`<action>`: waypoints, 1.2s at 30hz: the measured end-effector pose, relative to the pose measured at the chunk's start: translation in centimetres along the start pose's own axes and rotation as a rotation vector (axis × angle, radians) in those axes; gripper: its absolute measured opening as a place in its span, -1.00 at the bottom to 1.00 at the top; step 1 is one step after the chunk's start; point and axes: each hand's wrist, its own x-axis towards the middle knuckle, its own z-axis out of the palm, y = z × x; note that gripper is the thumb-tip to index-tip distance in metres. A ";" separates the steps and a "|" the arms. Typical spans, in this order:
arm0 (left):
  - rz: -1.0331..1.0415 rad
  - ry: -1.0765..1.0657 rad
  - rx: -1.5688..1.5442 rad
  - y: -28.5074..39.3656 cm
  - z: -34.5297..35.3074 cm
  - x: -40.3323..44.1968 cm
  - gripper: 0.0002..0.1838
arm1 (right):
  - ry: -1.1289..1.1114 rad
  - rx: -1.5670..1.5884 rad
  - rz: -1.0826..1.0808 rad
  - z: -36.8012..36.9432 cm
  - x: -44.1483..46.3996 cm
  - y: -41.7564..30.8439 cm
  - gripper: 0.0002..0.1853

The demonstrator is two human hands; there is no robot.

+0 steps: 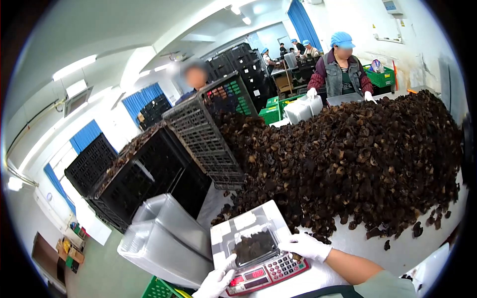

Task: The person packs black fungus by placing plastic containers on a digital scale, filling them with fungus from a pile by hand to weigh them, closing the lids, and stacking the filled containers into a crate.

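A clear plastic tray with dark, dried-looking wood ear mushrooms inside sits over the pan of a digital scale. At its near left corner is my left hand, white-gloved, thumb and fingers apart; whether the fingertips touch the tray, I cannot tell. My right hand, also gloved, reaches to the tray's right edge with bent fingers. A brownish mushroom piece shows beneath those fingers. Red digits glow on the scale's display.
A large heap of wood ear mushrooms covers much of the table. Nested clear trays stand left of the scale. A tilted black crate and stacked crates lie beyond. Across the heap works a person in a blue cap.
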 end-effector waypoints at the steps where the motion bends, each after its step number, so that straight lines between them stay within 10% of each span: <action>1: -0.143 0.005 0.008 0.6 0.6 -0.1 -0.50 | 0.000 -0.008 0.026 0.1 0.0 -0.2 -0.52; 14: -0.306 0.168 -0.990 -4.2 2.8 1.5 -0.09 | 0.033 0.459 0.061 2.2 0.3 1.8 -0.73; 20: -0.407 0.214 -0.910 -3.2 4.1 -0.5 -0.10 | 0.187 -0.065 -0.082 3.2 -1.6 2.6 -0.70; 36: -0.449 -0.191 -0.596 -1.8 -0.4 -2.7 -0.17 | -0.020 0.583 0.028 2.0 -4.3 0.7 -0.83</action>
